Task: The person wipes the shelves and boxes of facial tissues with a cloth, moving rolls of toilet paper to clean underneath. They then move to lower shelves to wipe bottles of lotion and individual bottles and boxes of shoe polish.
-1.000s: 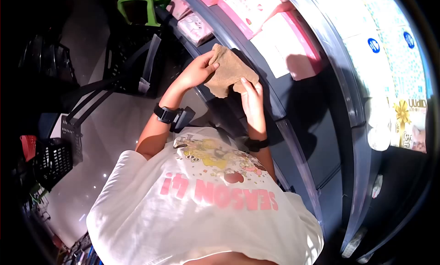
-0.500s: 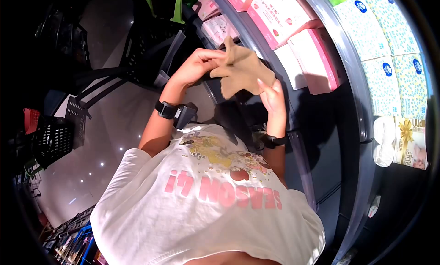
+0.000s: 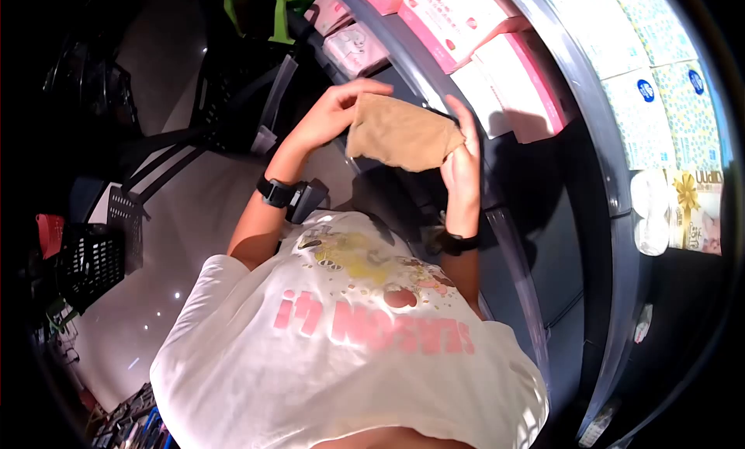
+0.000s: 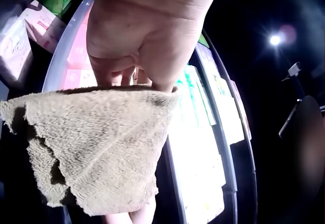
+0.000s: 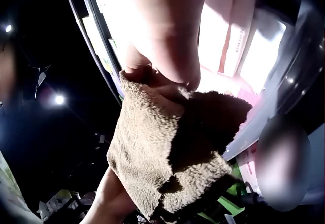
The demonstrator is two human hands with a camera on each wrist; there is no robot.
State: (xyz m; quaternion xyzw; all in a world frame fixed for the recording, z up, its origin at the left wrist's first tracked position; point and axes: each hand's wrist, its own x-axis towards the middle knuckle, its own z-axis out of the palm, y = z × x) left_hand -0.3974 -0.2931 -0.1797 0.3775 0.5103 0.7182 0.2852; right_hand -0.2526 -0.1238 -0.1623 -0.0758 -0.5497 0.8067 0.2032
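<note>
A tan fluffy cloth (image 3: 403, 132) is held folded between both hands, in front of the white T-shirt. My left hand (image 3: 332, 117) grips its left end, with part of the fingers hidden behind it. In the left wrist view the cloth (image 4: 101, 143) hangs below the hand, its ragged edges toward the left. At the opposite end, my right hand (image 3: 462, 162) holds the corner, one digit pointing up past the edge. The right wrist view shows the cloth (image 5: 144, 143) folded over, with a dark fold in its middle.
Shelves on the right carry pink and white boxes (image 3: 450, 22), blue-and-white tissue packs (image 3: 636, 111) and white rolls (image 3: 650, 212). Black baskets (image 3: 93, 255) stand on the left, and a green handle (image 3: 258, 14) rises at the back.
The cloth has gone from loose and crumpled, with corners sticking out, to a flatter folded rectangle. Both hands have stayed on it, and the view has shifted slightly.
</note>
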